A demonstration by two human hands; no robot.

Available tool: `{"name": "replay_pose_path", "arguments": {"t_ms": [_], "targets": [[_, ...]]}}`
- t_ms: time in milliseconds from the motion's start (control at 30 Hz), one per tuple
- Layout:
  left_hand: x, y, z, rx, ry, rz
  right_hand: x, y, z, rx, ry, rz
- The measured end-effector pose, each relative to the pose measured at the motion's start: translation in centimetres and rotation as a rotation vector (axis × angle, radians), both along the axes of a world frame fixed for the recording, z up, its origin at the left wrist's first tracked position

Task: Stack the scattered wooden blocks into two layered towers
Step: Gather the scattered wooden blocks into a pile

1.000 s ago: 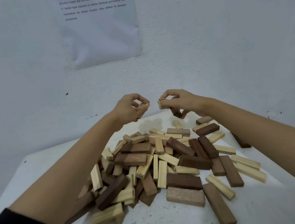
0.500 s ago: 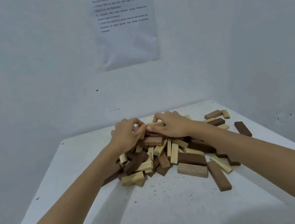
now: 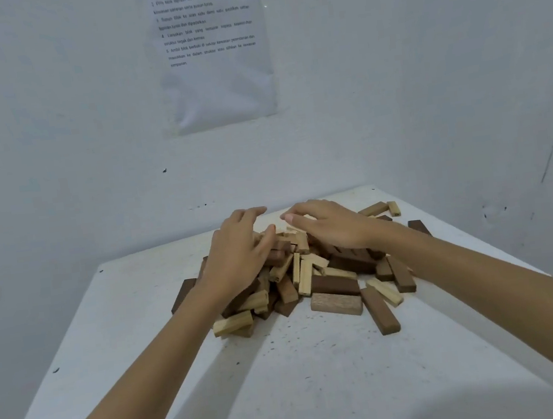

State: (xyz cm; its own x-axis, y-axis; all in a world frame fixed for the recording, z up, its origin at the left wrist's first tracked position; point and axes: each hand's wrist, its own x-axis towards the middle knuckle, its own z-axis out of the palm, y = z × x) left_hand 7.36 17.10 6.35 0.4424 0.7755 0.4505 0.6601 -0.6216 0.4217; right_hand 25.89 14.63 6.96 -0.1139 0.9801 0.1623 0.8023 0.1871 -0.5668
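A loose pile of wooden blocks (image 3: 310,274), some pale and some dark brown, lies on the far half of the white table (image 3: 287,380). My left hand (image 3: 238,251) lies over the pile's left side with its fingers spread and fairly straight. My right hand (image 3: 328,224) lies over the top right of the pile, fingers extended toward the left hand. Both palms face down and cover the blocks beneath them. No stacked tower is in view.
A few stray blocks (image 3: 376,209) lie near the table's far right corner, and one dark block (image 3: 418,227) sits by the right edge. The table stands in a corner of white walls. A printed sheet (image 3: 212,51) hangs on the wall.
Both hands came down from above the pile, where their fingers pinched, onto the blocks. Their fingers have since straightened and spread over the pile.
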Motion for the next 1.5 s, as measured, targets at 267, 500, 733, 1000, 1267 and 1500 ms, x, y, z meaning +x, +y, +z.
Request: {"name": "replay_pose_path", "arguments": {"t_ms": [267,500,733,1000,1267,1500], "targets": [[6.1,-1.2,-0.2,-0.048,0.087,-0.119,10.3,-1.8,0.3,-0.071,0.191,-0.281],[13.1,1.4,-0.3,-0.185,0.157,-0.176,17.4,-0.5,-2.3,-0.105,0.098,-0.426],[19.5,4.5,-1.8,-0.325,0.313,-0.223,18.9,3.3,-4.3,-0.105,-0.131,-0.352],[21.1,6.2,-3.4,-0.278,0.395,-0.231,19.1,5.1,-5.5,-0.147,-0.278,-0.276],[21.7,5.7,-3.1,-0.302,0.481,-0.209,19.2,3.4,-4.8,-0.087,-0.144,-0.491],[21.3,4.9,-2.8,-0.294,0.426,-0.283,19.2,-1.5,-3.3,-0.126,0.281,-0.63]]}}
